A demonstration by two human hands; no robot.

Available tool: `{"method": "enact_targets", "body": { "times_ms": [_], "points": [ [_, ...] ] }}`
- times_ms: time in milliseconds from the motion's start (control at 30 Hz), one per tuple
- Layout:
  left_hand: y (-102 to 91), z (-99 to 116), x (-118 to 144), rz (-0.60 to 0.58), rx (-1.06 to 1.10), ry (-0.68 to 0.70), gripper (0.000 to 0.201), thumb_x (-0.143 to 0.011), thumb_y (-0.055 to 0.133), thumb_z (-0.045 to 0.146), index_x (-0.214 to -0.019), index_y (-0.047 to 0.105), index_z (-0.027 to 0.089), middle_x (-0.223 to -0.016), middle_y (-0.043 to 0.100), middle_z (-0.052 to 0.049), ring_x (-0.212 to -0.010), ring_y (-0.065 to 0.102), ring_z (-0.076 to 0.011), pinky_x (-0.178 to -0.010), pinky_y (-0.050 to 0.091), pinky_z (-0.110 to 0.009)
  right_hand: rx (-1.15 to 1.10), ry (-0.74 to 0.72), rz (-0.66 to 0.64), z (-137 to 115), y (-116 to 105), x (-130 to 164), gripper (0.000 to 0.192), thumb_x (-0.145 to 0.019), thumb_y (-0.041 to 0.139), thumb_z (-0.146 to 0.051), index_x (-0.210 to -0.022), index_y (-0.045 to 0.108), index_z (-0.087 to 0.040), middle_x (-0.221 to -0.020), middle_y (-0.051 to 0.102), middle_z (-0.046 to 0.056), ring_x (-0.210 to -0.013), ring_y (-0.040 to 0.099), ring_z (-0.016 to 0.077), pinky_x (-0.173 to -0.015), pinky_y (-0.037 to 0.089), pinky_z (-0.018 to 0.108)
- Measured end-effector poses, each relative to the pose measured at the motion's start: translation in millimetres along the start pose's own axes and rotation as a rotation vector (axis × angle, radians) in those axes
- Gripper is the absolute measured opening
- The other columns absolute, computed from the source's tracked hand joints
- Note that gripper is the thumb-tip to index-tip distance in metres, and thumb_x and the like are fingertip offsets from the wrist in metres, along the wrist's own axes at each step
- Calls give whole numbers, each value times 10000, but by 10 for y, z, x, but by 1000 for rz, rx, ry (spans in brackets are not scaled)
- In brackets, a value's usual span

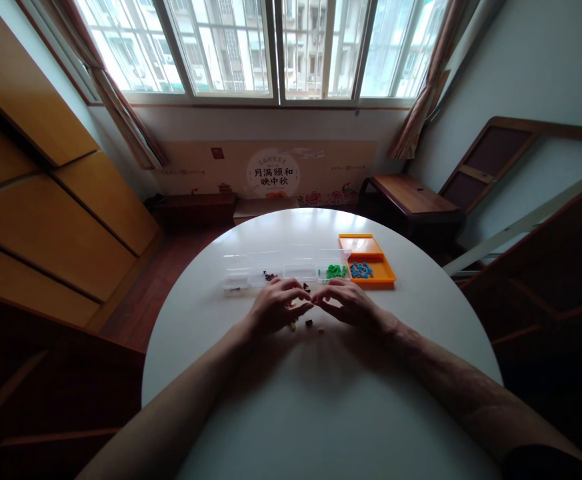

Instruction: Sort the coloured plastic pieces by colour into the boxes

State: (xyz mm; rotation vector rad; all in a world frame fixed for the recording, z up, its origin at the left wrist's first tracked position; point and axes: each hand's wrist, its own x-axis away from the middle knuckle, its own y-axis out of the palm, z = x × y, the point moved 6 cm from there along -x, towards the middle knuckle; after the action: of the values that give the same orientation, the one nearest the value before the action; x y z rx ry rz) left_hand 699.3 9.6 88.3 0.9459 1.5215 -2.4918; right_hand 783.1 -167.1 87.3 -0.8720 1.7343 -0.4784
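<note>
My left hand (279, 305) and my right hand (347, 301) meet over the middle of the white table, their fingertips almost touching. Fingers on both are curled into a pinch, and whatever they hold is too small to make out. Just below the fingertips lie a small dark brown piece (309, 323) and a pale yellow piece (321, 330). More small pieces show partly behind my left fingers. Beyond my hands stands a clear plastic compartment box (301, 271), holding dark brown pieces (269, 275) and green pieces (335, 271) in separate compartments.
An orange tray (385, 270) with blue pieces (361, 270) stands at the clear box's right end. The round white table (291, 413) extends toward me. Behind it are a wooden stool (413, 193), a printed panel (195, 167) and windows; wooden cabinets (71, 227) stand left.
</note>
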Motion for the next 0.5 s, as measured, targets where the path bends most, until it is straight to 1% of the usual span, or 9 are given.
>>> {"method": "enact_targets", "body": {
  "times_ms": [100,167,267,367,433,500],
  "points": [
    [5,10,2,18,-12,23,170,-1080,695,367,-1022,821,268,-1033,829,-29,-895,779,-165,-842,518,-342,1,2,8,-7,-5,-5,53,-1099,684,-226,-1083,734,-237,-959,809,41,-865,751,186,-830,610,329],
    [7,9,7,33,-13,41,155,-1073,701,346,-1019,823,268,-1024,828,-23,-847,767,-152,-825,515,-333,-3,-2,15,-7,-6,-6,54,-1097,681,-220,-1094,731,-240,-972,809,39,-868,749,183,-828,609,327],
    [-35,-29,17,67,-29,37,131,-1051,727,336,-1001,824,263,-1016,824,-17,-778,739,-135,-817,513,-324,45,12,35,28,-13,1,37,-1070,696,-214,-1085,714,-243,-959,793,42,-870,728,202,-837,603,355],
    [-146,-128,27,120,-91,-41,124,-1039,734,316,-979,825,258,-981,811,-14,-784,729,-142,-839,508,-327,130,60,19,102,-12,23,91,-1004,752,-209,-1075,705,-242,-1006,777,65,-957,707,251,-895,592,417],
    [-245,-220,40,162,-147,-128,125,-1032,736,307,-960,825,258,-966,800,-2,-724,693,-131,-845,496,-339,157,87,-27,143,0,43,126,-973,777,-210,-1079,717,-246,-1099,770,80,-1033,695,270,-950,579,449],
    [-349,-319,61,209,-202,-228,127,-1023,742,311,-946,824,252,-958,789,4,-663,646,-123,-849,487,-351,165,100,-66,161,9,61,134,-957,783,-207,-1075,735,-250,-1156,760,81,-1064,688,271,-975,567,459]
  ]
}}
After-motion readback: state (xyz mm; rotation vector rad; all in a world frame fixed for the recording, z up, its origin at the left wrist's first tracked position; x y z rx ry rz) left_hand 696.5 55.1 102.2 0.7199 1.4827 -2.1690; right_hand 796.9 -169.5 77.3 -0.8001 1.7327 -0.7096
